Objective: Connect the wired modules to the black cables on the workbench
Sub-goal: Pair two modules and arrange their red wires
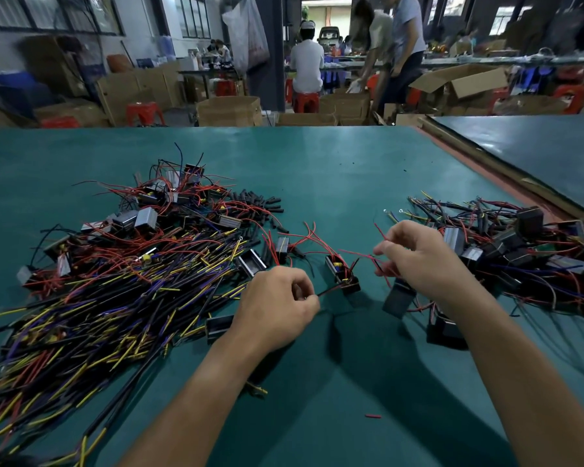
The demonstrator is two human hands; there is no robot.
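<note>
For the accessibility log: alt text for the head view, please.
Two bare hands work at a small black module on a green workbench: the left hand pinches a dark lead running to it, the right hand pinches thin red wires. A heap of black, yellow and red cables lies to the left, a pile of wired modules to the right.

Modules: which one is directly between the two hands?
The black module showing a yellow part inside, between the left hand and right hand; others lie farther back or off to either side.
</note>
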